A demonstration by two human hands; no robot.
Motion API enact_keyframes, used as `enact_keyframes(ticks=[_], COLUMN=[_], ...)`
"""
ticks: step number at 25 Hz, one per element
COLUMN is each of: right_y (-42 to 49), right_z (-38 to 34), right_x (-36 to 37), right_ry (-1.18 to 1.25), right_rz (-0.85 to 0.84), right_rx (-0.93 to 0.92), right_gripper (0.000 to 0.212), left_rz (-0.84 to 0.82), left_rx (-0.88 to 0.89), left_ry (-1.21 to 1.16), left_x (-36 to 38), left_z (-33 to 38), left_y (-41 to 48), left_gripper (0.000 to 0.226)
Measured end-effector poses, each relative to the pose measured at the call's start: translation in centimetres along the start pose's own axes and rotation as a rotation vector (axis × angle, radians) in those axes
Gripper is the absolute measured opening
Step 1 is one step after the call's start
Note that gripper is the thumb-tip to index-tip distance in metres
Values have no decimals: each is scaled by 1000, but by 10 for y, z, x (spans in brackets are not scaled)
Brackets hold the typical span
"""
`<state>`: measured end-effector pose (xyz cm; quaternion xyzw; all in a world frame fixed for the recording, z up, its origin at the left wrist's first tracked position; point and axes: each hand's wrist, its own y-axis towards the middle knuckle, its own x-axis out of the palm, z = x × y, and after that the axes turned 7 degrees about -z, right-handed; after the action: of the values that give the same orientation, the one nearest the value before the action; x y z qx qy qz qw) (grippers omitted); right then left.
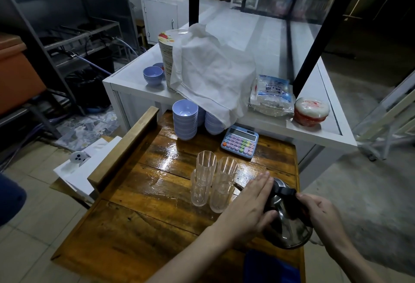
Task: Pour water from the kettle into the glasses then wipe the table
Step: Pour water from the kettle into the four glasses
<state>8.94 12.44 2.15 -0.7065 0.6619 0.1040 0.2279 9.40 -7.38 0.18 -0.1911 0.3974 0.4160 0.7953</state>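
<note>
A steel kettle (289,226) with a black handle is tilted on the wooden table (139,226), its spout toward several clear glasses (211,184) clustered just left of it. My right hand (318,213) grips the black handle from the right. My left hand (249,202) lies flat with fingers extended over the kettle's lid and left side. The glasses look empty; whether water flows is hidden by my left hand. A blue cloth (269,267) lies at the table's near edge, below the kettle.
Stacks of lilac bowls (185,121) and a pastel calculator (240,141) stand at the table's far end. Behind is a white counter (303,130) with a cloth-covered plate stack (208,71), bagged items and a red-and-white packet (311,112).
</note>
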Motion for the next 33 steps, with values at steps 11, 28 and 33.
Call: enact_keyframes(ticks=[11,28,33], right_y=[9,12,13], right_z=[8,-3,0], right_x=[-7,-13,-14], right_ry=[-129,-159,-161], right_rz=[11,1,14], right_rx=[-89,-115,-107], right_gripper=[46,64,59], left_rz=[6,27,22], left_rx=[-15,-22,-16], left_ry=[-26,-45,-37], left_x=[2,-1,1], left_z=[5,9,8], left_y=[2,5,7], left_gripper=[69,69,69])
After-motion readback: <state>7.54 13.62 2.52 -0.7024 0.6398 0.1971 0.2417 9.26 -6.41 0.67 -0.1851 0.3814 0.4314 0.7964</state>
